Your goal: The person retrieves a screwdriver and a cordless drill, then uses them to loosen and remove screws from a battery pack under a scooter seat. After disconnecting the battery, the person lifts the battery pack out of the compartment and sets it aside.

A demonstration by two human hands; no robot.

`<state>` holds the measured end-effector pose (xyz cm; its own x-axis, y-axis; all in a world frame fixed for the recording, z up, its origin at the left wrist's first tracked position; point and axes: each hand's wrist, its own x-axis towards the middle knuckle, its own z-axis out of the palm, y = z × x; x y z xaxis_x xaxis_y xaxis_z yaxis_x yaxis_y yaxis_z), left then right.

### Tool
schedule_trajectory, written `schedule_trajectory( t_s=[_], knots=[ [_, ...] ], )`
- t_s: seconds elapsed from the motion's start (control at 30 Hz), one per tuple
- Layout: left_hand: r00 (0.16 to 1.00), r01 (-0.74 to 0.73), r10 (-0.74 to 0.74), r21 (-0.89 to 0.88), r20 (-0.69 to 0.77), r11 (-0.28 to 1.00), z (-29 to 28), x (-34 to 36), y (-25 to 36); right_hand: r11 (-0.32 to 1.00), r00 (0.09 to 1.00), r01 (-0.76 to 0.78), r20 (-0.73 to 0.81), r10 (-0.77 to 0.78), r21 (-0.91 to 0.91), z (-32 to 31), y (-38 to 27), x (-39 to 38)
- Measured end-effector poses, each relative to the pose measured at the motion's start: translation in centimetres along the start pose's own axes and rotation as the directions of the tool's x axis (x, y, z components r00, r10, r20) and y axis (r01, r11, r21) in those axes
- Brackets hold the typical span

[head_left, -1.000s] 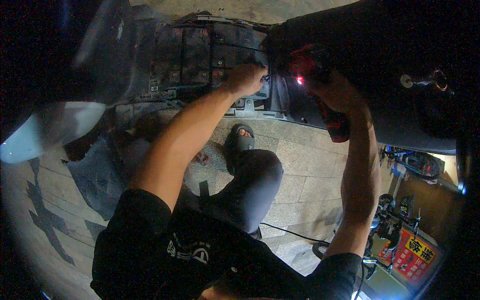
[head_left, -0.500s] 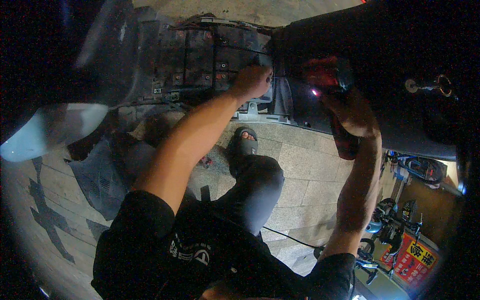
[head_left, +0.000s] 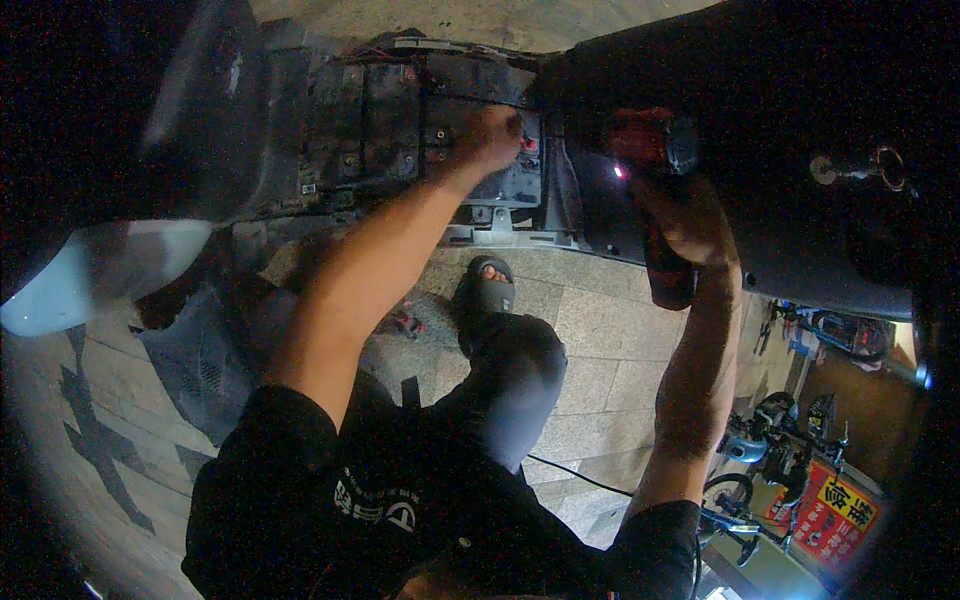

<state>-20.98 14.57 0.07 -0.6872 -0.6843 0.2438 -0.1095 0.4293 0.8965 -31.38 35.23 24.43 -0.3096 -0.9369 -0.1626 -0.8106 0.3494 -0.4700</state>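
My right hand (head_left: pixel 690 225) is wrapped around the grip of a red and black cordless drill (head_left: pixel 652 140). The drill's small work light glows, and its front end points left toward my other hand. Over a row of dark battery blocks (head_left: pixel 385 110) in the scooter's floor, my left hand (head_left: pixel 490 140) is closed at the right end. A small red part (head_left: pixel 528 145) shows beside its fingertips. Whatever those fingers pinch is hidden. Bolted terminals dot the battery tops. A metal bracket (head_left: pixel 500 222) sits at the near edge of the compartment.
Dark scooter body panels rise on both sides, with a key and ring (head_left: pixel 828 169) at the right. A pale blue-white panel (head_left: pixel 115 265) stands at the left. My sandalled foot (head_left: pixel 487 285) is on the paved floor. Bicycles (head_left: pixel 735 500) and a red sign (head_left: pixel 835 510) are at the lower right.
My left hand has shifted slightly left and away from me, uncovering the red part. The drill in my right hand has moved a little left.
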Motion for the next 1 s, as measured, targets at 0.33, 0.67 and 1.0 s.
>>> schedule_trajectory(
  t_s=[0.33,0.67,1.0],
  knots=[
    [0.916,-0.347,0.219,0.387,0.337,0.854,0.3,-4.2,3.8,0.985,0.988,-0.155,-0.004,0.155,-0.077,1.2,1.5,1.1],
    [0.915,-0.341,0.191,0.426,0.356,0.838,0.4,-4.3,3.8,0.937,0.955,-0.293,0.025,0.294,0.190,1.4,-0.8,2.0],
    [0.973,-0.209,0.181,0.209,0.147,0.955,-1.3,-3.8,2.1,0.924,0.920,-0.374,0.090,0.381,-0.083,-0.8,-2.1,4.1]
  ],
)
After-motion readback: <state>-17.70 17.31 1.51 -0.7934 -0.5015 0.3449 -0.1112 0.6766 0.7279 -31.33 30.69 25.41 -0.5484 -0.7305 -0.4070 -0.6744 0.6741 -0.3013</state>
